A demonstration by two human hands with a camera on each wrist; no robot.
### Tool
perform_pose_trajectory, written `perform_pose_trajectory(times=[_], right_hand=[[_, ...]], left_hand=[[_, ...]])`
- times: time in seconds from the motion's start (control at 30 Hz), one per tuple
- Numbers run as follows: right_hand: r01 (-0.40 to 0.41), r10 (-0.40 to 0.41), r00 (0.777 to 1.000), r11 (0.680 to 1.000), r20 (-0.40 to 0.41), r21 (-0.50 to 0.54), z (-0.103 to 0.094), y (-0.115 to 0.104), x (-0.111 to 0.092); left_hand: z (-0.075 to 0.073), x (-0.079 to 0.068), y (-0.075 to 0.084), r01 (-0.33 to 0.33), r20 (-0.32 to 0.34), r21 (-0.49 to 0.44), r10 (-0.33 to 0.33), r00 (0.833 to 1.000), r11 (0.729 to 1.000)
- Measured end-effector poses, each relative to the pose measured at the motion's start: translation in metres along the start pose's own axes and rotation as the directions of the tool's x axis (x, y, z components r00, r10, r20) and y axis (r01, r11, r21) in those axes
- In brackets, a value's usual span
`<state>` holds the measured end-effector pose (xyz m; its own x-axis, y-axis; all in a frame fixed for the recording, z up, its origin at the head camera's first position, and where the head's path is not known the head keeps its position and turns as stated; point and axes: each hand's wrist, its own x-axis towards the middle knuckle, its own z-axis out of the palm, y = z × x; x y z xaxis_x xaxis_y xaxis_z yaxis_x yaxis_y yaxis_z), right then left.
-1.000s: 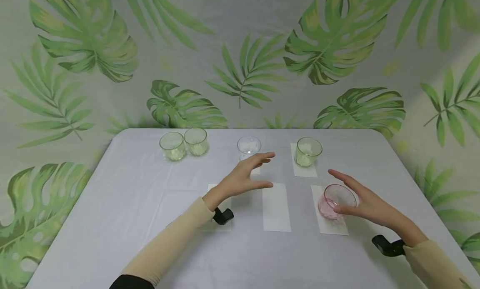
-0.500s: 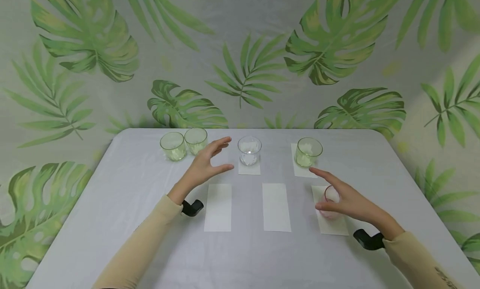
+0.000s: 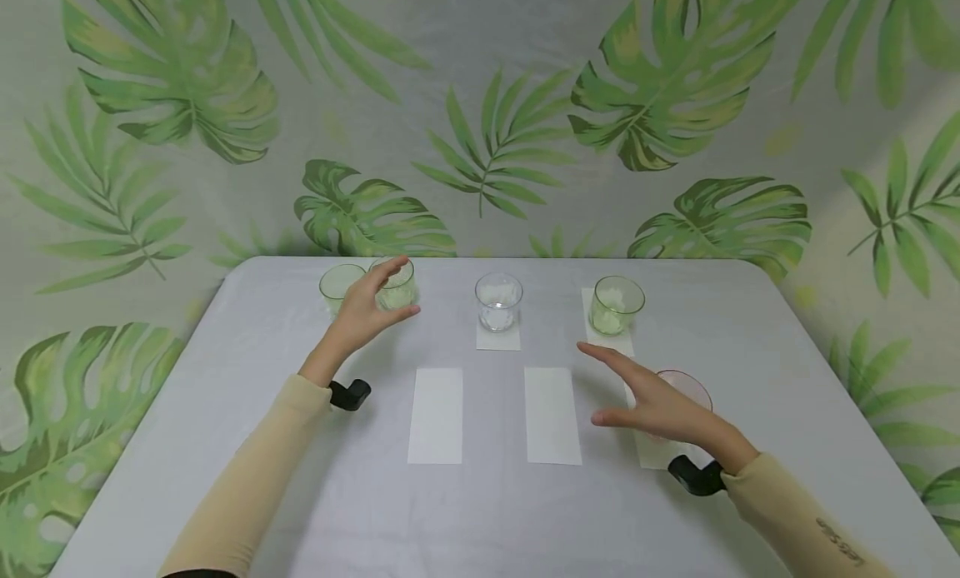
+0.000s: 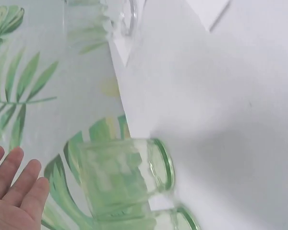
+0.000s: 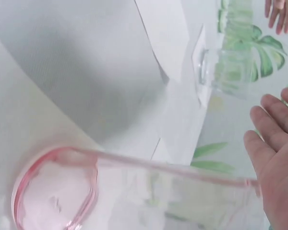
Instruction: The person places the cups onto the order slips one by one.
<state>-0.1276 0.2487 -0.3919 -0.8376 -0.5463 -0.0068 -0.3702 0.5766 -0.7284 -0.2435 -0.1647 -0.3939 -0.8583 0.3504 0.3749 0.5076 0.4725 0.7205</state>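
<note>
My left hand (image 3: pixel 363 311) hovers by two green glass cups at the back left, its fingers spread from the thumb and holding nothing. It partly covers the left cup (image 3: pixel 337 285) and overlaps the right cup (image 3: pixel 401 293) in the head view; both also show in the left wrist view, the nearer green cup (image 4: pixel 120 175) in full. My right hand (image 3: pixel 656 399) is over the table, thumb and fingers apart with nothing between them. Behind it, a pink glass cup (image 3: pixel 693 388) stands on a white paper, partly hidden. The right wrist view shows the pink cup (image 5: pixel 57 191) close up.
A clear glass cup (image 3: pixel 498 303) stands on a paper at the back middle. To its right, another green cup (image 3: pixel 617 305) stands on its own paper. Two bare white papers (image 3: pixel 436 416) lie in the front row. A leaf-print cloth (image 3: pixel 487 120) hangs behind the table.
My left hand has moved left, away from the clear cup to the two green cups. My right hand has moved left off the pink cup, which stays on its paper.
</note>
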Motion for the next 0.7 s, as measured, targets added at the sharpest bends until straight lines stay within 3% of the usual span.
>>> perform_pose_trajectory(times=[0.37, 0.7], right_hand=[[0.010, -0.011, 0.999, 1.000, 0.036, 0.008, 0.019, 0.002, 0.012], [0.006, -0.005, 0.999, 1.000, 0.047, -0.023, 0.035, 0.012, 0.013]], left_hand=[[-0.018, 0.009, -0.016, 0.121, 0.037, 0.139, -0.127, 0.991, 0.983], [-0.025, 0.022, -0.032, 0.160, 0.096, 0.181, -0.179, 0.979, 0.970]])
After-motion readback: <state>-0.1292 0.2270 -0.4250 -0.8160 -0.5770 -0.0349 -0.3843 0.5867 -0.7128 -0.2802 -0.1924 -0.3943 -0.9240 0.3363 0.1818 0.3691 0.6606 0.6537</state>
